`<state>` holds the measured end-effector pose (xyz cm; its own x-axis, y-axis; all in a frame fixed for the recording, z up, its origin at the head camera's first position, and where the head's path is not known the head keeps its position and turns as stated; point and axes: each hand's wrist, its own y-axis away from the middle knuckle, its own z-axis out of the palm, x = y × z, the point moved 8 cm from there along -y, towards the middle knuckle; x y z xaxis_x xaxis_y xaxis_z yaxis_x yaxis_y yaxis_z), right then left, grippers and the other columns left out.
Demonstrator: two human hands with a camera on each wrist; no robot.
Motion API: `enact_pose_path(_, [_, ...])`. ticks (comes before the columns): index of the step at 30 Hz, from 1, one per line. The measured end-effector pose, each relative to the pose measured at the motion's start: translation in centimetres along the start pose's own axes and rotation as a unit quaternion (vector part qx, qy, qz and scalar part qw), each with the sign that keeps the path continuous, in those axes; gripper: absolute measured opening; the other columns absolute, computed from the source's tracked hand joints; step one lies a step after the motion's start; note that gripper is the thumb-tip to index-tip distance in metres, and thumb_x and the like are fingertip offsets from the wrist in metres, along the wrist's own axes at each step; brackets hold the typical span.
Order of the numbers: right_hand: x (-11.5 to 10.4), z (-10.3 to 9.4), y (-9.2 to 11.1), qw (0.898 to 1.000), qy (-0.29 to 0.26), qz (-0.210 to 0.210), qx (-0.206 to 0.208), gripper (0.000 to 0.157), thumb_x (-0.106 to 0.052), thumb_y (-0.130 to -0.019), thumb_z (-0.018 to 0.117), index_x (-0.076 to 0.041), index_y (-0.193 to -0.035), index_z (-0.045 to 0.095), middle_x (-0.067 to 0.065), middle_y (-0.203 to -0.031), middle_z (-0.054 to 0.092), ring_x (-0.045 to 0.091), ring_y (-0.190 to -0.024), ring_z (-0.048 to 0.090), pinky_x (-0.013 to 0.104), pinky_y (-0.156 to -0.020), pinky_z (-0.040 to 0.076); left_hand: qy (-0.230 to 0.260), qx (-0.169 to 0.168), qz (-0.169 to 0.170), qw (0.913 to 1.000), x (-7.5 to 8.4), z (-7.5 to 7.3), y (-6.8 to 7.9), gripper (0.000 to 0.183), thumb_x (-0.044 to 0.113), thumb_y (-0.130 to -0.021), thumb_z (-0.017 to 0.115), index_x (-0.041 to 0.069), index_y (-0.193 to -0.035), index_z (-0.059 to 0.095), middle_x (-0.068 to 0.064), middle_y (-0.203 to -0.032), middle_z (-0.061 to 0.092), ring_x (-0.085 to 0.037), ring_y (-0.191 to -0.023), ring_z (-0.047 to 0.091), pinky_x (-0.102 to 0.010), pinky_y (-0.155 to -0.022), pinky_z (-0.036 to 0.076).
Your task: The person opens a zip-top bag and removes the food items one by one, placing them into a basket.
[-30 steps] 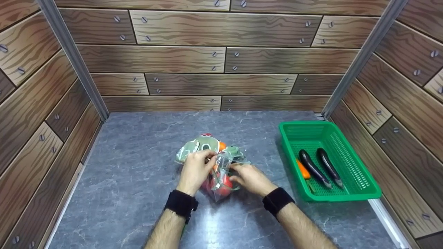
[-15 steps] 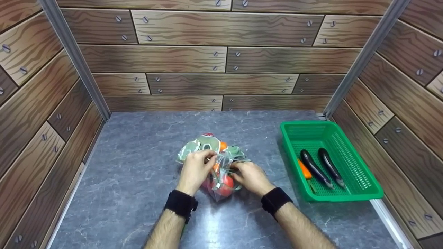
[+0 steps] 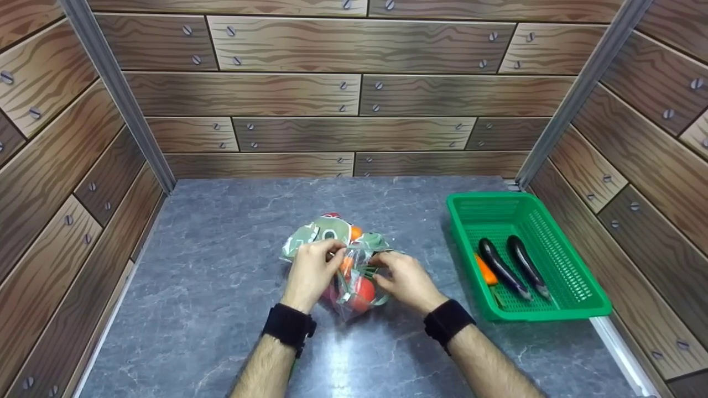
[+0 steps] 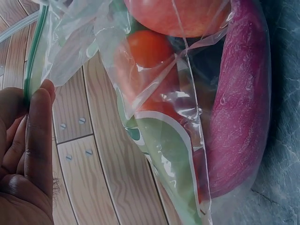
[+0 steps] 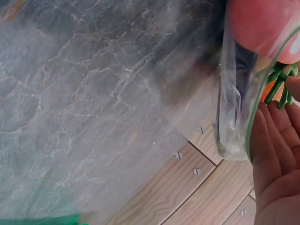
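Observation:
A clear zip bag (image 3: 345, 312) with a green seal stands mid-table, its mouth toward my hands. Inside show a round red fruit or vegetable (image 3: 363, 293), an orange carrot (image 3: 347, 266) and, in the left wrist view, a long purple-pink vegetable (image 4: 241, 108). My left hand (image 3: 314, 268) pinches the bag's sealing edge between thumb and fingers. My right hand (image 3: 406, 279) is at the opposite side of the mouth, fingers extended along the green edge, thumb apart. Green stems (image 5: 281, 82) lie by those fingertips; whether they touch is unclear.
Behind the bag lie a green-printed package (image 3: 318, 229) and another orange item (image 3: 355, 232). At the right, a green basket (image 3: 594, 301) holds two eggplants (image 3: 504, 271) and a carrot (image 3: 485, 271). Wood-patterned walls enclose the grey table (image 3: 215, 309).
The right hand's thumb and fingers have spread slightly, and green stems now show between them. The left hand keeps its place on the bag.

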<state>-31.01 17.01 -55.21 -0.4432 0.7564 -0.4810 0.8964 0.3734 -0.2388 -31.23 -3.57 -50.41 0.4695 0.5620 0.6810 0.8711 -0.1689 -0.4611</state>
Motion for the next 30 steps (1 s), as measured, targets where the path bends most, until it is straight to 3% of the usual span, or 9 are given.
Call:
enact_pose_path(11, [-0.6, -2.4, 1.4, 0.999, -0.032, -0.017, 0.015, 0.031, 0.001, -0.097, 0.087, -0.010, -0.124, 0.083, 0.005, -0.123, 0.083, 0.026, -0.109, 0.084, 0.039, -0.092, 0.075, -0.005, 0.007, -0.004, 1.0000, 0.1, -0.3, 0.0, 0.008, 0.005, -0.107, 0.083, 0.006, -0.111, 0.090, -0.012, -0.104, 0.091, -0.022, -0.088, 0.087, -0.033, -0.078, 0.074])
enact_pose_path(15, [-0.5, -3.0, 1.8, 0.999, -0.030, -0.020, 0.017, 0.031, 0.002, -0.095, 0.087, -0.010, -0.123, 0.083, 0.004, -0.122, 0.083, 0.022, -0.102, 0.081, 0.041, -0.088, 0.074, -0.002, 0.007, -0.006, 1.0000, 0.1, -0.3, 0.0, 0.008, 0.006, -0.107, 0.082, 0.006, -0.111, 0.090, -0.012, -0.104, 0.091, -0.022, -0.088, 0.087, -0.032, -0.078, 0.074])
enact_pose_path(23, [0.1, -3.9, 2.2, 0.999, -0.033, -0.001, -0.012, 0.034, -0.002, -0.098, 0.087, -0.008, -0.130, 0.082, 0.005, -0.126, 0.081, 0.029, -0.114, 0.081, 0.050, -0.099, 0.074, -0.001, 0.010, 0.002, 0.9999, 0.3, -0.2, 0.0, 0.008, 0.005, -0.107, 0.083, 0.005, -0.110, 0.090, -0.011, -0.103, 0.091, -0.021, -0.088, 0.087, -0.033, -0.077, 0.073])
enact_pose_path(30, [0.4, -4.5, 2.5, 0.999, -0.021, 0.016, -0.037, 0.038, -0.002, -0.098, 0.087, -0.007, -0.135, 0.083, 0.003, -0.125, 0.074, 0.024, -0.117, 0.077, 0.044, -0.102, 0.072, -0.003, 0.010, 0.004, 0.9999, 0.4, -0.2, -0.1, 0.008, 0.006, -0.107, 0.082, 0.005, -0.111, 0.090, -0.011, -0.103, 0.091, -0.022, -0.089, 0.087, -0.034, -0.078, 0.074])
